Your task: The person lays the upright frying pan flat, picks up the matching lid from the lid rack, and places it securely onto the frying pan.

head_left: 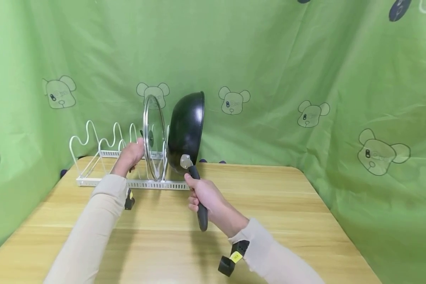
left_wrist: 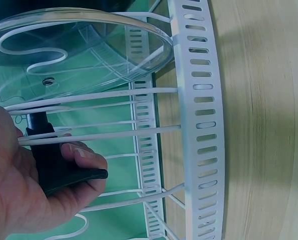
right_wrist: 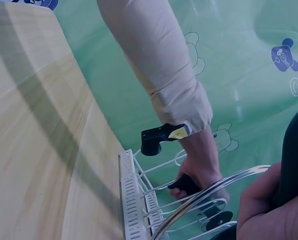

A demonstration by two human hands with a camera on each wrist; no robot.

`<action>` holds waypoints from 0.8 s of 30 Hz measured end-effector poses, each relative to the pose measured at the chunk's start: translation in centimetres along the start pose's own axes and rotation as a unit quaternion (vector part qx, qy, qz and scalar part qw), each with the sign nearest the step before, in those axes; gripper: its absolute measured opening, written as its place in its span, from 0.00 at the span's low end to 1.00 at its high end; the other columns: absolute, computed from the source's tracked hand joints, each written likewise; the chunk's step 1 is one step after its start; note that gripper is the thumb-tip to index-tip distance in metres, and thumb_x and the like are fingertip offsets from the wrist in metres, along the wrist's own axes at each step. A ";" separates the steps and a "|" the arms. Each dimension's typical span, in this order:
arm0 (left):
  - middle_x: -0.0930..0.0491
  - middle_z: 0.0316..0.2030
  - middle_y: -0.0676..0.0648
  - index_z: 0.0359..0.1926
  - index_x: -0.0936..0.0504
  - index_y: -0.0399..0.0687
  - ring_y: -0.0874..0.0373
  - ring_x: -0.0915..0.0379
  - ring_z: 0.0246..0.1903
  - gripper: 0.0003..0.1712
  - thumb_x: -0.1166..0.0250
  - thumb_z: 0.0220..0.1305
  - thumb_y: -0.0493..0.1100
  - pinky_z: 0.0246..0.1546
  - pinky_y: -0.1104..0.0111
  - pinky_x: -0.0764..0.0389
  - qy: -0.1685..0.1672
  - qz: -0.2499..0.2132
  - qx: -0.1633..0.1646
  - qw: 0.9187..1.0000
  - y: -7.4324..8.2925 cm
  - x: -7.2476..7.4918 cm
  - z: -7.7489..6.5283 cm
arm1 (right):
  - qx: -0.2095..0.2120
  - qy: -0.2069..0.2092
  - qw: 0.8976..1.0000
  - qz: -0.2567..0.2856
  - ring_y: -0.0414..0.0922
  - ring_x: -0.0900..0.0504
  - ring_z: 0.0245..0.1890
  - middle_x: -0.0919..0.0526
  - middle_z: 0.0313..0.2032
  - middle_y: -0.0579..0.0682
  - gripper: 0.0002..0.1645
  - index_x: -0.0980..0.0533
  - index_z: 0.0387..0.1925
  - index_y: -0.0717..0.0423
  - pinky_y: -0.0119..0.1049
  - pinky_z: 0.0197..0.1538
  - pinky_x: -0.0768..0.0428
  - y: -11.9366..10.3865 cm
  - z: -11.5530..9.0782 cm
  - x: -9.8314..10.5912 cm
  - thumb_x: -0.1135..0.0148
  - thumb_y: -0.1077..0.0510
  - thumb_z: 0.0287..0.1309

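Note:
A glass pot lid [head_left: 158,130] with a metal rim stands upright in the white wire rack [head_left: 138,184]. My left hand [head_left: 131,154] grips its black handle [left_wrist: 48,167], fingers curled round it among the rack's wires. Right of the lid, a black wok [head_left: 186,126] is tipped on its side at the rack's right end, its open side facing right. My right hand [head_left: 213,199] holds the wok's long black handle [head_left: 203,219], which points down toward me. In the right wrist view, the lid's rim [right_wrist: 229,180] curves close beside my right hand.
The rack's left dividers [head_left: 86,134] rise as wavy wire loops. Under it lies a light wooden table [head_left: 269,197]. Green cloth [head_left: 269,51] with bear drawings hangs behind and at both sides. A black wrist camera [head_left: 227,265] hangs below my right sleeve.

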State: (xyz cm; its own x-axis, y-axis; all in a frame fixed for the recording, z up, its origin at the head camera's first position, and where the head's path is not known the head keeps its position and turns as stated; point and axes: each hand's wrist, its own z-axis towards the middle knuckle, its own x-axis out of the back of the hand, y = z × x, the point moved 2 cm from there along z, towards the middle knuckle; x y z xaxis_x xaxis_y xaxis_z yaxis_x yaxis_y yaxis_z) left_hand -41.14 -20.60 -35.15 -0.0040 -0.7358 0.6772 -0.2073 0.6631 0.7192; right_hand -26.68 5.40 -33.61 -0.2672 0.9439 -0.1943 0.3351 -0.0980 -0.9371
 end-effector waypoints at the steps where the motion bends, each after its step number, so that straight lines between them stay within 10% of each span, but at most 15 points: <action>1: 0.35 0.29 0.43 0.38 0.32 0.44 0.54 0.37 0.21 0.41 0.85 0.71 0.67 0.25 0.61 0.24 0.001 0.002 0.000 1.000 0.0 0.1 0.0 | 0.001 -0.002 1.000 -0.002 0.34 0.41 0.11 0.41 0.16 0.41 0.17 0.37 0.46 0.57 0.23 0.15 0.39 -0.2 -0.1 0.0 0.48 0.47 0.76; 24: 0.35 0.32 0.42 0.38 0.32 0.45 0.52 0.34 0.24 0.43 0.85 0.71 0.69 0.31 0.57 0.20 -0.001 0.004 0.004 1.000 -0.1 0.0 0.3 | 0.008 -0.021 0.999 0.027 0.33 0.45 0.10 0.44 0.16 0.40 0.17 0.39 0.34 0.51 0.22 0.14 0.43 -3.1 -1.7 0.0 0.49 0.48 0.76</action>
State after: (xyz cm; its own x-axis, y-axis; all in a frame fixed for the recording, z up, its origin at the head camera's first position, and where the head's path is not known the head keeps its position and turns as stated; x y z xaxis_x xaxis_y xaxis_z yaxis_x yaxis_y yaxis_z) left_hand -41.39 -20.70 -35.26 -0.0071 -0.7307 0.6826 -0.2151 0.6678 0.7126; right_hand -26.16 6.25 -30.23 -0.2869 0.9228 -0.2571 0.3356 -0.1546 -0.9292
